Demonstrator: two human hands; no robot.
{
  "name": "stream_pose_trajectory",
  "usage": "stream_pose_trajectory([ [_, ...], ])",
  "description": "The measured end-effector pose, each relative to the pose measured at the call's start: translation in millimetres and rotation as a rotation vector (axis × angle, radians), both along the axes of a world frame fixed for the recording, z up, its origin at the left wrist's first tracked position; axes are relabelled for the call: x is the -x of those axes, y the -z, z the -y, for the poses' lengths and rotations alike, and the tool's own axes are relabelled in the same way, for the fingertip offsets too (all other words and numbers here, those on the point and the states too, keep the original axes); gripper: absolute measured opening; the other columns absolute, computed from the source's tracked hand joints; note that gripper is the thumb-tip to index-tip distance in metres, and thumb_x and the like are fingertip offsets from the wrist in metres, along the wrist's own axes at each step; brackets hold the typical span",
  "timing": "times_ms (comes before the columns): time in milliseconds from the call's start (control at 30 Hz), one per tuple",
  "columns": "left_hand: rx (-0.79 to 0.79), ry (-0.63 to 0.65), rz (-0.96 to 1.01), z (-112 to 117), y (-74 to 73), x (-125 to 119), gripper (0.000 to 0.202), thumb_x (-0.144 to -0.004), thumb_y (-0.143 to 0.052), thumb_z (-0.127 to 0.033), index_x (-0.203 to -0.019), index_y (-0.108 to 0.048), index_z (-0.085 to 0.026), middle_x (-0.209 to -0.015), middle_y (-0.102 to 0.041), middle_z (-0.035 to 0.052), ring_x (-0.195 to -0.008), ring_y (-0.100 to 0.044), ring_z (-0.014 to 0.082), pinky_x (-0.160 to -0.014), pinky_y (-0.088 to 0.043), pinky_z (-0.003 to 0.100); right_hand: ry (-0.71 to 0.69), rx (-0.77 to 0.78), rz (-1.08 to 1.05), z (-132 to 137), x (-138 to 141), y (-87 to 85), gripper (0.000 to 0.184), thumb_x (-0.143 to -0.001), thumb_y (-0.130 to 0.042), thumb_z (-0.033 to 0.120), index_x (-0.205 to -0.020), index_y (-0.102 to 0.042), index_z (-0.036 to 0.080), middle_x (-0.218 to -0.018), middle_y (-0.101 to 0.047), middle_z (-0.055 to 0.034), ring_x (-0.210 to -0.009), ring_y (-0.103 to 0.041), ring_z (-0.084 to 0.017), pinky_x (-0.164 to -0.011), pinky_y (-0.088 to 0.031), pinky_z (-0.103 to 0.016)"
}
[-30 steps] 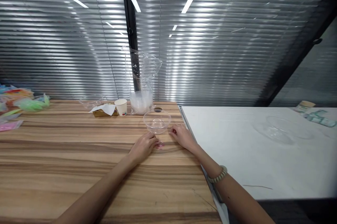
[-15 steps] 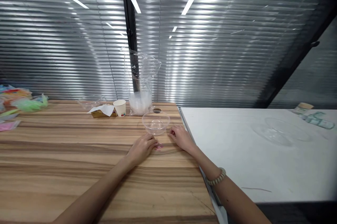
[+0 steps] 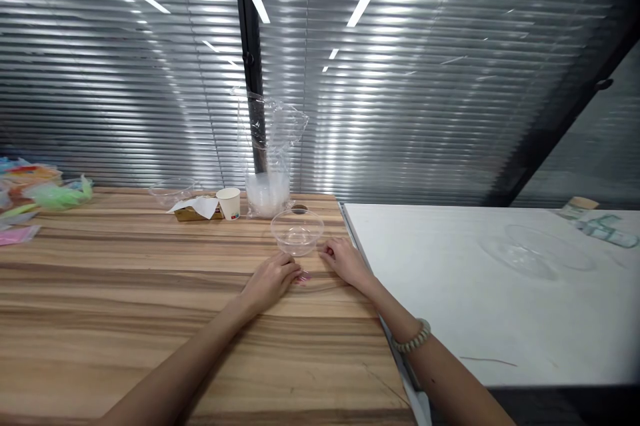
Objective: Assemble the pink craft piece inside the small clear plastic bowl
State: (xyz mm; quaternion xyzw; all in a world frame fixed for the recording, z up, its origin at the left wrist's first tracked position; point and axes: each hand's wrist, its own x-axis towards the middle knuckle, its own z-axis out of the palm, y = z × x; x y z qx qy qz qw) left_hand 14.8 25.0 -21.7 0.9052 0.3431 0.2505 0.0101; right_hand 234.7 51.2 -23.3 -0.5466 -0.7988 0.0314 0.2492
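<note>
My left hand (image 3: 273,279) rests on the wooden table with its fingers pressed together. Its fingertips are at a small pink piece (image 3: 304,277), too small to make out in kind, and seem to pinch its edge. Just beyond stands a clear plastic bowl (image 3: 297,234), upright. To the right of the bowl is my right hand (image 3: 345,261), its fingers curled together close to the bowl's side; whether anything is between them is hidden. A beaded bracelet (image 3: 413,338) circles the right wrist.
Along the back stand a paper cup (image 3: 229,205), a small box (image 3: 196,209) with white paper, another clear bowl (image 3: 172,191) and a bag of stacked clear bowls (image 3: 269,193). Colourful plastic packets (image 3: 55,194) lie far left. A white table (image 3: 425,293) adjoins at right, bearing clear lids (image 3: 537,253).
Both hands and the bowl stay in almost the same place. The whole view has shifted very slightly.
</note>
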Motion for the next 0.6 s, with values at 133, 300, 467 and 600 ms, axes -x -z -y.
stream_pose_trajectory([
  [133, -0.011, -0.008, 0.007, -0.2, 0.5, -0.3, 0.027, -0.094, -0.041, -0.023, -0.089, -0.067, -0.018, -0.086, -0.061, 0.0072, -0.082, -0.054, 0.018, -0.072, -0.045, 0.029, 0.0, 0.001, 0.007, -0.5, 0.0, 0.3, 0.01, -0.086, -0.056, 0.022, -0.079, -0.06, 0.017, -0.085, -0.064, -0.0038, -0.084, -0.057, -0.018, -0.073, -0.039, -0.025],
  [300, -0.006, -0.011, -0.013, 0.6, -1.0, -0.7, 0.027, -0.094, -0.041, -0.024, -0.088, -0.067, -0.017, -0.086, -0.061, 0.0073, -0.082, -0.054, 0.0186, -0.073, -0.045, 0.03, -0.001, -0.007, 0.002, 0.1, 0.3, 0.1, 0.01, -0.086, -0.056, 0.023, -0.079, -0.06, 0.017, -0.083, -0.064, -0.0036, -0.084, -0.056, -0.018, -0.071, -0.039, -0.025],
  [467, -0.006, -0.004, 0.006, 1.1, -2.5, -1.1, 0.027, -0.094, -0.041, -0.025, -0.086, -0.066, -0.017, -0.085, -0.061, 0.0074, -0.081, -0.054, 0.0181, -0.072, -0.045, 0.029, -0.036, -0.023, 0.012, 1.4, 1.5, -2.4, 0.012, -0.087, -0.054, 0.023, -0.078, -0.058, 0.017, -0.083, -0.063, -0.0036, -0.081, -0.056, -0.017, -0.072, -0.038, -0.025],
  [600, -0.01, -0.002, 0.011, 0.5, -1.7, -1.1, 0.028, -0.094, -0.041, -0.025, -0.086, -0.066, -0.017, -0.085, -0.061, 0.0075, -0.081, -0.054, 0.0177, -0.073, -0.045, 0.029, -0.035, -0.009, 0.022, 2.3, 2.4, -4.4, 0.012, -0.087, -0.054, 0.024, -0.078, -0.058, 0.017, -0.082, -0.063, -0.0034, -0.08, -0.056, -0.017, -0.071, -0.039, -0.026],
])
